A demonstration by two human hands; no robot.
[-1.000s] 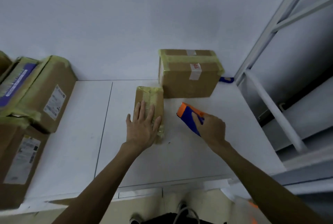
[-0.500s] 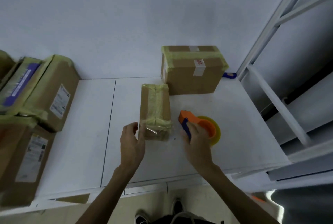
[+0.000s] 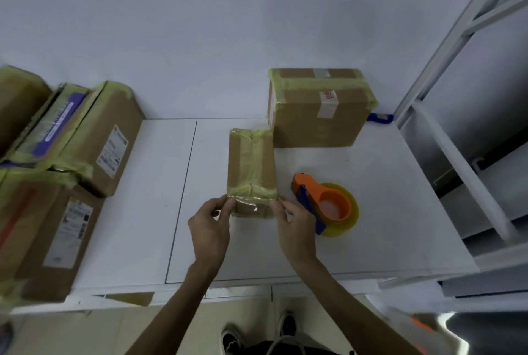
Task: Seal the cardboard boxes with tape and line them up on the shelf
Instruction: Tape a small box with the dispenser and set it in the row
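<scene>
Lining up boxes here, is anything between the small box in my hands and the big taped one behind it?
Nothing visible. The small box has its far right corner close to the larger box; the tape dispenser lies off to its right.

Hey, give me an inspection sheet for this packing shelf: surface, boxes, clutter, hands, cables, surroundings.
Surface: white shelf, panel seam left of centre.
Job's things: small box, taped, lying flat at centre; larger box, taped, behind it by the wall; tape dispenser lying right of the small box; taped stacked boxes at left.
Clutter: blue object behind the larger box; cardboard scrap at the front edge.
Hands: left hand and right hand grip the small box's near corners.
Cables: nothing seen on the shelf.
Surroundings: white wall; white metal frame at right.
</scene>
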